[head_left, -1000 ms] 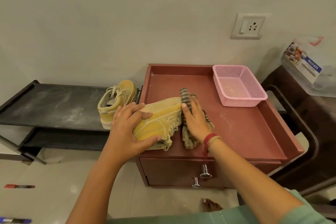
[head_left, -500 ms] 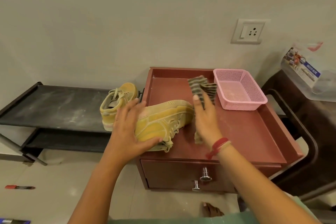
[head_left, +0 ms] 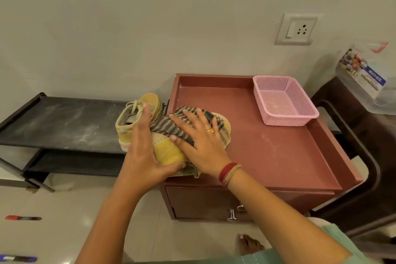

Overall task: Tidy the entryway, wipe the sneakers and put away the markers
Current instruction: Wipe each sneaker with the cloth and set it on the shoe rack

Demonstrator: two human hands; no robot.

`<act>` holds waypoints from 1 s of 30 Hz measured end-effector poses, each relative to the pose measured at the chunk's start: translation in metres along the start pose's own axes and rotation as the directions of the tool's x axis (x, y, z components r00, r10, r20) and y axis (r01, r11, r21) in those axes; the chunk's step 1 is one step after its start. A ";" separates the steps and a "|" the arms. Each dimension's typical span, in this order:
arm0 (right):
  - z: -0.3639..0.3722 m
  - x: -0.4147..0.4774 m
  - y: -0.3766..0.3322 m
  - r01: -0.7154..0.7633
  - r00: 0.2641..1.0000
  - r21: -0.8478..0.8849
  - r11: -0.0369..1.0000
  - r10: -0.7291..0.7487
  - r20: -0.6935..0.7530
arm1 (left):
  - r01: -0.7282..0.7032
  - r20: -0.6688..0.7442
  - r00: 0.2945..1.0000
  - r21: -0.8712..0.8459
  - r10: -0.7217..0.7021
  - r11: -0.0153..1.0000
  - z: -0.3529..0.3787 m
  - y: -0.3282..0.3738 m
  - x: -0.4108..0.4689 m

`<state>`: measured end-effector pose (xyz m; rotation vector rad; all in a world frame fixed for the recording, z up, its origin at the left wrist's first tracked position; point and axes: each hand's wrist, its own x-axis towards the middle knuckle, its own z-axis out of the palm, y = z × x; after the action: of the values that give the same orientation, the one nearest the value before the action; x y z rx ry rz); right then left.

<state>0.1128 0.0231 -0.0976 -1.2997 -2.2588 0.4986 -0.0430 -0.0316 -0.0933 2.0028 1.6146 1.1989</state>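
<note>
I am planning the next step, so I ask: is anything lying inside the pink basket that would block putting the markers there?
Nothing visible does. The pink perforated plastic basket on the red-brown cabinet looks empty. The red marker and the blue marker lie on the floor, far left.

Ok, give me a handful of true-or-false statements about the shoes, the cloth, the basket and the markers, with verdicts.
1. The right hand presses a striped grey cloth onto a yellow suede sneaker. True.
2. The pink perforated plastic basket holds markers. False: it looks empty.
3. The red-capped marker lies on the floor. True.
4. The second yellow sneaker sits inside the basket. False: it stands on the black metal rack.
5. The left hand hangs free. False: it steadies the sneaker.
</note>
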 end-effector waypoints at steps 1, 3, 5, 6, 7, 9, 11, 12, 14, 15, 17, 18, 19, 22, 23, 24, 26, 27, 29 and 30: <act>0.001 0.000 0.008 -0.050 0.999 0.006 0.999 0.050 -0.017 | -0.009 0.001 1.000 0.018 0.008 1.000 0.000 -0.001 0.000; -0.001 0.001 0.027 -0.171 0.984 0.020 0.985 0.172 -0.054 | -0.012 0.009 1.000 0.039 0.012 0.999 -0.001 -0.001 0.000; -0.006 0.004 0.045 -0.285 0.955 0.079 0.955 0.291 -0.063 | 0.003 0.026 1.000 0.052 -0.004 0.999 -0.002 0.000 0.001; -0.006 0.005 0.055 -0.324 0.942 0.115 0.939 0.331 -0.048 | 0.013 0.034 0.999 0.060 -0.015 0.998 -0.002 0.000 0.001; -0.006 0.005 0.064 -0.359 0.930 0.141 0.922 0.367 -0.029 | 0.021 0.040 0.999 0.066 -0.024 0.998 -0.002 -0.001 0.001; -0.007 0.004 0.082 -0.467 0.882 0.187 0.864 0.471 0.028 | 0.034 0.042 0.998 0.075 -0.037 0.997 -0.001 -0.002 0.001; -0.012 0.000 0.094 -0.588 0.809 0.179 0.789 0.575 0.121 | 0.036 0.038 0.999 0.087 -0.039 0.996 -0.001 -0.003 0.000; -0.016 -0.004 0.096 -0.608 0.794 0.176 0.774 0.594 0.133 | 0.036 0.030 0.999 0.087 -0.039 0.996 -0.001 -0.002 -0.001; -0.027 -0.009 0.092 -0.551 0.817 0.305 0.777 0.577 0.007 | 0.033 0.014 0.999 0.075 -0.034 0.997 -0.002 0.000 0.000; -0.032 -0.011 0.084 -0.460 0.834 0.409 0.788 0.541 -0.105 | 0.027 0.010 1.000 0.063 -0.028 0.998 -0.002 0.001 0.001; -0.040 -0.011 0.064 -0.218 0.885 0.497 0.840 0.385 -0.262 | 0.014 0.005 1.000 0.043 -0.014 0.999 -0.003 0.002 0.003; -0.038 -0.011 0.056 -0.144 0.922 0.476 0.868 0.293 -0.254 | 0.011 0.002 1.000 0.039 -0.011 0.999 -0.003 0.002 0.004; -0.031 -0.009 0.053 -0.122 0.953 0.453 0.883 0.232 -0.197 | 0.018 0.000 1.000 0.030 -0.018 0.999 -0.003 0.001 0.004; -0.010 -0.002 0.068 -0.247 0.963 0.360 0.900 0.268 -0.008 | 0.085 -0.015 0.996 -0.062 -0.086 0.994 -0.001 -0.001 0.004; -0.007 -0.001 0.074 -0.284 0.954 0.330 0.900 0.299 0.006 | 0.097 -0.018 0.995 -0.087 -0.099 0.991 -0.001 -0.002 0.004; -0.006 -0.001 0.081 -0.313 0.945 0.320 0.894 0.328 0.009 | 0.104 -0.020 0.994 -0.098 -0.106 0.990 0.000 -0.003 0.003; -0.008 -0.003 0.093 -0.376 0.922 0.300 0.876 0.386 0.028 | 0.108 -0.008 0.994 -0.075 -0.109 0.991 0.000 -0.005 0.003; -0.011 -0.005 0.097 -0.404 0.913 0.264 0.876 0.404 0.057 | 0.113 -0.003 0.994 -0.051 -0.114 0.992 -0.001 -0.004 0.003; -0.016 -0.010 0.103 -0.458 0.888 0.135 0.879 0.446 0.109 | 0.122 -0.002 0.993 -0.009 -0.122 0.993 -0.001 -0.001 0.002; -0.019 -0.012 0.104 -0.490 0.869 0.047 0.870 0.483 0.111 | 0.121 -0.006 0.993 0.006 -0.121 0.993 0.000 0.001 0.002</act>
<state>0.2017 0.0641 -0.1402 -1.8496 -1.9453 0.8269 -0.0426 -0.0299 -0.0918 1.8772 1.7171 1.1580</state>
